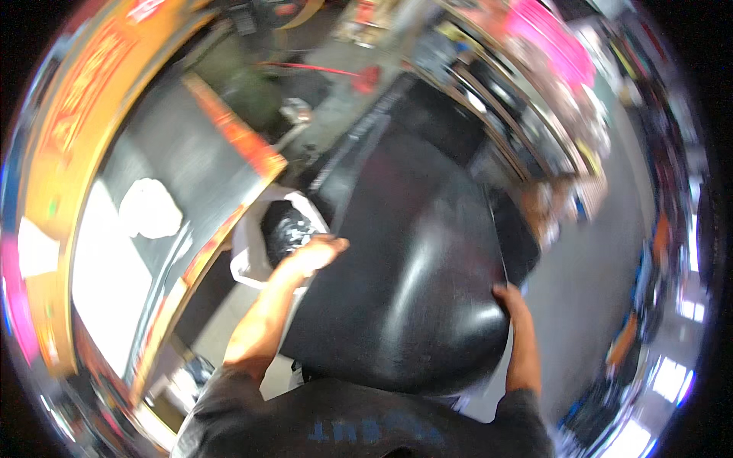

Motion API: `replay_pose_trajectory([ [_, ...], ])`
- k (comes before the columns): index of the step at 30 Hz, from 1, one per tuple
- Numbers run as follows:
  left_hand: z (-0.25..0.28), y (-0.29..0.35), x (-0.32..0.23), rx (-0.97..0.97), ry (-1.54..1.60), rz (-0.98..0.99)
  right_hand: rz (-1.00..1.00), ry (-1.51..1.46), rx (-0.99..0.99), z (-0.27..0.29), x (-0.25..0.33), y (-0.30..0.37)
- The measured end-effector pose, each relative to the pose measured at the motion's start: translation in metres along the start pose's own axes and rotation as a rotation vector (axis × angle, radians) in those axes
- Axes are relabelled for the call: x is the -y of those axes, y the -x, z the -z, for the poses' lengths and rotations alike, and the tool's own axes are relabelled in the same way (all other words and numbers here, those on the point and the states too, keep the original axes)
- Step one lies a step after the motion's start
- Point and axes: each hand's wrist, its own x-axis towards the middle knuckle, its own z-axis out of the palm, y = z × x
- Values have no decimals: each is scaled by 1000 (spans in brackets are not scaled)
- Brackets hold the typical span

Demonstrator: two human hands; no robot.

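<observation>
A large glossy black sheet (412, 252), flexible like rubber or plastic, spreads out in front of my body. Its near end bulges and curls down close to my shirt. My left hand (324, 250) is closed at the sheet's left edge, some fingers hidden beneath it. On the opposite edge, my right hand (510, 296) grips the sheet with the thumb side on top and the other fingers out of sight. Beside my left hand stands a white bag-like container (246, 243) with shiny black material inside.
To the left is a black-topped table (179, 145) with orange-red edging, bearing a white crumpled wad (151, 208). A red-ended stick (365, 78) lies beyond the sheet. A rack (519, 114) and a pink basket (553, 42) stand at the far right, above grey floor (584, 290).
</observation>
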Motion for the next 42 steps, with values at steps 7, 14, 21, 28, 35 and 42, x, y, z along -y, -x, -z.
replay_pose_trajectory([
  [7, -88, 51, 62, -152, -332, -282, 452, 194, 74, -80, -30, 46],
  [14, -79, 225, 113, -456, -53, -400, 714, -32, 150, -66, -37, 147],
  [21, -34, 390, 214, -829, 201, -581, 996, 6, 300, -140, 86, 225],
  [28, -28, 501, 389, -1166, 734, -430, 1095, 101, 705, -349, 166, 274],
  [35, 54, 517, 584, -1153, 1036, -239, 940, 398, 840, -595, 160, 331],
  [42, 230, 520, 629, -1129, 839, -7, 1123, 741, 580, -711, 241, 391],
])
